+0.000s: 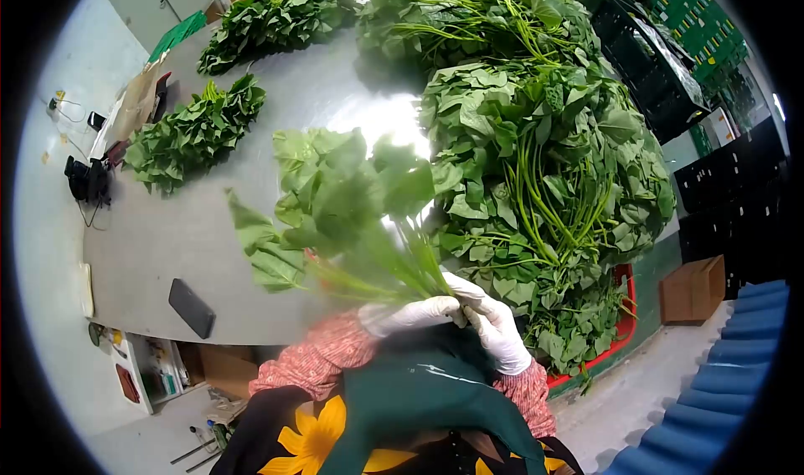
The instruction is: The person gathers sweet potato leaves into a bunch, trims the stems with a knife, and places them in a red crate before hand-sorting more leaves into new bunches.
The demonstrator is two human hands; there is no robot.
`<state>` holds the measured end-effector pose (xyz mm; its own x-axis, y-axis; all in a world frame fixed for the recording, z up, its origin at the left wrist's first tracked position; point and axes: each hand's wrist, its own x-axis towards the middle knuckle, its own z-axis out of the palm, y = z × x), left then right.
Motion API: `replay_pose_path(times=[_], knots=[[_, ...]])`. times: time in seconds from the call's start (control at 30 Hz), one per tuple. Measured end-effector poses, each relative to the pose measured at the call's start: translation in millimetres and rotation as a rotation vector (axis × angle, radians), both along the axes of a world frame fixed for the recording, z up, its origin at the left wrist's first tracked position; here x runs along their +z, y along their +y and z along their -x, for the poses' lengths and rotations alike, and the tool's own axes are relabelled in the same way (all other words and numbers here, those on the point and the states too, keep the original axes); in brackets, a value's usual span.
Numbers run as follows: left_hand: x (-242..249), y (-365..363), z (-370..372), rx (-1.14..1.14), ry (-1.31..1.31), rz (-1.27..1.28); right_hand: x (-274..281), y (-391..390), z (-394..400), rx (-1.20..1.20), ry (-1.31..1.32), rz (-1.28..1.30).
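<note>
White gloves cover both hands. My left hand (pixel 410 314) is closed around the stems of a bunch of leafy greens (pixel 335 199), whose leaves fan out over the metal table (pixel 243 215) and are blurred. My right hand (pixel 496 328) is closed at the stem ends, its fingers meeting those of the left hand. A large heap of leafy greens (pixel 536 157) lies to the right, with its stems showing. Two arranged bunches lie at the left, a nearer one (pixel 197 132) and a farther one (pixel 272 25).
A black phone-like object (pixel 193 308) lies near the table's front left edge. Greens also fill a red crate (pixel 624 333) at the lower right. Beyond are a cardboard box (pixel 693 291), black crates (pixel 733 199) and green crates (pixel 695 23).
</note>
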<state>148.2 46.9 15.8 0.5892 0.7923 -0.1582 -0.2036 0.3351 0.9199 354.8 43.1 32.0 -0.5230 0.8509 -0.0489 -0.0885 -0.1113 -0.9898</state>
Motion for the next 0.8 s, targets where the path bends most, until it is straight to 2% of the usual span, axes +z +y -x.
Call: replay_pose_path(times=[0.13, 0.17, 0.23, 0.27, 0.33, 0.4, 0.43, 0.5, 0.53, 0.6, 0.63, 0.7, 0.8], knots=[[3.8, 3.7, 2.2, -0.02, 0.01, -0.168, 6.2, -1.7, -1.3, 0.031, 0.028, 0.075], [2.7, 4.1, 2.5, -0.013, 0.013, -0.241, -11.2, -7.3, -5.8, -0.015, -0.065, 0.126], [0.1, 7.0, 2.9, -0.011, -0.031, -0.417, -27.6, -11.8, -12.2, -0.028, -0.126, 0.083], [2.1, 9.7, 2.7, -0.083, -0.136, -0.389, -32.3, -13.1, -14.6, -0.035, -0.155, 0.061], [13.9, 15.9, 6.9, -0.191, -0.074, -0.453, -30.5, -11.9, -16.1, -0.036, -0.175, -0.024], [20.5, 22.1, 3.3, -0.239, -0.19, -0.516, -32.8, -12.0, -18.5, -0.046, -0.256, -0.068], [22.1, 24.5, 0.3, -0.262, -0.249, -0.546, -28.9, -11.1, -18.0, -0.074, -0.263, -0.208], [20.7, 28.3, -6.6, -0.278, -0.361, -0.595, -28.0, -10.0, -18.3, -0.091, -0.28, -0.297], [17.9, 25.6, -6.3, -0.293, -0.367, -0.542, -27.3, -9.7, -18.6, -0.098, -0.289, -0.343], [12.4, 20.0, -5.6, -0.318, -0.379, -0.436, -22.6, -11.0, -18.4, -0.104, -0.283, -0.303], [-0.3, 22.8, -9.9, -0.316, -0.405, -0.512, -22.9, -11.4, -17.8, -0.116, -0.261, -0.29], [-11.9, 16.0, -10.5, -0.318, -0.352, -0.51, -28.5, -10.6, -18.4, -0.121, -0.229, -0.274], [-10.5, 13.4, -11.3, -0.322, -0.297, -0.545, -22.9, -16.6, -18.6, -0.16, -0.196, -0.028]])
